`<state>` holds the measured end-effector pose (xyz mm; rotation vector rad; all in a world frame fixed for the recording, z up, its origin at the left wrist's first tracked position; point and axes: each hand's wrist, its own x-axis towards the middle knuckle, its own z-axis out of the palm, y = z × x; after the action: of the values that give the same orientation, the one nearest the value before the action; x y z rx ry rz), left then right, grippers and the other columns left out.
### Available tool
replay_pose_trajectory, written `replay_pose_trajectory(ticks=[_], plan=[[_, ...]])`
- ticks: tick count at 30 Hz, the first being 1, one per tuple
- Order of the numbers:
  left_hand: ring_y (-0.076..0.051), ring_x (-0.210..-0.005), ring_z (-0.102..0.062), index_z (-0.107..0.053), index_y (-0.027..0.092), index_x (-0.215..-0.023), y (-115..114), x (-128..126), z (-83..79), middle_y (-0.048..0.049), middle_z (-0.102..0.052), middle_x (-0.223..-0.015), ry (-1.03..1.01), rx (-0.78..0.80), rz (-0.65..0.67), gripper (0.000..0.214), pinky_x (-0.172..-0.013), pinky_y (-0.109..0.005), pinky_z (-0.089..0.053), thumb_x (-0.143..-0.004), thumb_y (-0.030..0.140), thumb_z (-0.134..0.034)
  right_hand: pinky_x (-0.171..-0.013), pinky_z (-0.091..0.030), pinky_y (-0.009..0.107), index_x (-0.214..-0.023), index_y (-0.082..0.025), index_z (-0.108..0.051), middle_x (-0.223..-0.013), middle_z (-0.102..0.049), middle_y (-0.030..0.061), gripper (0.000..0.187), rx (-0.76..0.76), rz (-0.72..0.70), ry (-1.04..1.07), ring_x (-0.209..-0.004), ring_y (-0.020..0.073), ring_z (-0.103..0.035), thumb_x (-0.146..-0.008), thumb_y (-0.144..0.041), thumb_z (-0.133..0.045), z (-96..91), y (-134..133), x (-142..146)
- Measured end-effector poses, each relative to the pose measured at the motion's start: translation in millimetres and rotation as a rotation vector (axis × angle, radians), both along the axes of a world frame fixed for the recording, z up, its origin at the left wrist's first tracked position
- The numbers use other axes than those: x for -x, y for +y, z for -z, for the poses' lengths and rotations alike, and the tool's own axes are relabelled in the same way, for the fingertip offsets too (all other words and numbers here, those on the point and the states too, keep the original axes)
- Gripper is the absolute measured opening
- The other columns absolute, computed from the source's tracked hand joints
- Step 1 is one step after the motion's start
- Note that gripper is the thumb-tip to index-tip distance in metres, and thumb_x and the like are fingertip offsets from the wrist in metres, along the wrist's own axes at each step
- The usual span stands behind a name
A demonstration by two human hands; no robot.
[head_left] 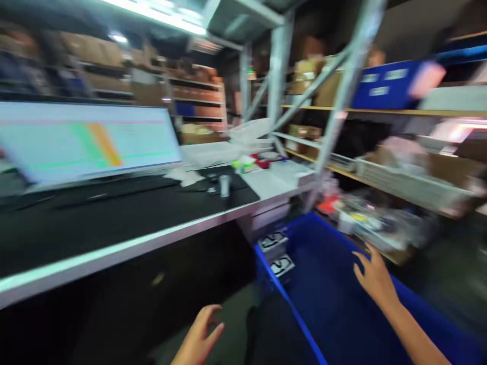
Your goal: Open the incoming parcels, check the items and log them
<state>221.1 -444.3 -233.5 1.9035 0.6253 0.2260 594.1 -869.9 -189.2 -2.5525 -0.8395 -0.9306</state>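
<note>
My left hand (201, 332) hangs in the air low in the head view, left of a large blue bin (335, 294). Its thumb and fingers are apart, with nothing between them. Over the bin's right part I see my right hand (375, 276), fingers spread and holding nothing. Inside the bin's far left corner sit two white packages with black markings, an upper package (273, 240) and a lower package (282, 265). The picture is smeared by motion, so print on them cannot be read.
A desk with a black mat (160, 213) and a lit monitor (91, 139) stands at the left. On the mat is a small whitish cylinder (224, 186). Shelves with a white tray (414, 182) and a blue box (384, 86) line the right, behind a metal post (338, 116).
</note>
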Motion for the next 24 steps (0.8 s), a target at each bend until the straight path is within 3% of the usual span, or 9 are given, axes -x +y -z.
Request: replay_pose_trajectory(ticks=[3,7,10,13,18,21,24], plan=[[-0.026,-0.097,-0.069,-0.067,0.025,-0.101,19,43,3.3,-0.009,-0.068,-0.11,-0.029,-0.043,-0.121,0.033,-0.092,-0.04,-0.056,-0.077,0.047,-0.062,-0.102,-0.05,0.058,-0.106,-0.02,-0.071,-0.145,-0.041,0.0145,0.032,-0.054,-0.275,0.032,-0.12,0.0368,-0.056,-0.087,-0.037,-0.051,28.5,104,-7],[-0.023,-0.096,-0.068,-0.067,0.023,-0.101,49,97,28.2,-0.0096,-0.068,-0.111,-0.096,-0.087,-0.349,0.028,-0.09,-0.036,-0.056,-0.078,0.036,-0.061,-0.095,-0.055,0.059,-0.107,-0.022,-0.071,-0.143,-0.045,0.0148,0.032,-0.079,-0.606,0.051,-0.117,0.0389,-0.059,-0.088,-0.039,-0.051,50.3,250,35],[-0.021,-0.091,-0.068,-0.068,0.023,-0.1,80,130,42.5,-0.0083,-0.068,-0.109,-0.101,-0.098,-0.513,0.026,-0.088,-0.035,-0.057,-0.079,0.036,-0.06,-0.095,-0.056,0.056,-0.115,-0.024,-0.068,-0.147,-0.043,0.0129,0.033,-0.073,-0.799,0.105,-0.117,0.037,-0.059,-0.092,-0.037,-0.049,53.1,347,79],[-0.021,-0.086,-0.069,-0.068,0.023,-0.096,116,160,49.3,-0.0085,-0.068,-0.109,-0.107,-0.118,-0.653,0.026,-0.084,-0.035,-0.059,-0.08,0.042,-0.062,-0.098,-0.055,0.053,-0.122,-0.026,-0.064,-0.151,-0.039,0.0103,0.032,-0.063,-0.939,0.145,-0.12,0.0339,-0.058,-0.095,-0.033,-0.047,44.3,432,115],[-0.022,-0.084,-0.07,-0.069,0.023,-0.088,174,203,47.3,-0.0101,-0.069,-0.104,-0.105,-0.181,-0.838,0.039,-0.083,-0.036,-0.061,-0.076,0.06,-0.065,-0.095,-0.056,0.048,-0.119,-0.023,-0.065,-0.15,-0.04,0.0107,0.029,-0.117,-1.088,0.099,-0.119,0.0298,-0.058,-0.097,-0.031,-0.048,12.3,545,146],[-0.024,-0.085,-0.07,-0.071,0.024,-0.082,201,221,34.4,-0.0096,-0.071,-0.095,-0.061,-0.224,-0.909,0.045,-0.086,-0.038,-0.06,-0.074,0.068,-0.065,-0.088,-0.057,0.045,-0.113,-0.02,-0.066,-0.143,-0.045,0.0132,0.027,-0.179,-1.067,0.041,-0.105,0.0255,-0.062,-0.097,-0.033,-0.048,-7.6,593,151],[-0.027,-0.087,-0.071,-0.071,0.024,-0.077,227,237,16.7,-0.009,-0.072,-0.086,-0.032,-0.278,-0.956,0.048,-0.085,-0.039,-0.061,-0.072,0.072,-0.063,-0.092,-0.054,0.046,-0.112,-0.018,-0.066,-0.134,-0.051,0.014,0.028,-0.197,-1.008,-0.037,-0.097,0.0238,-0.062,-0.097,-0.034,-0.049,-24.9,631,145]])
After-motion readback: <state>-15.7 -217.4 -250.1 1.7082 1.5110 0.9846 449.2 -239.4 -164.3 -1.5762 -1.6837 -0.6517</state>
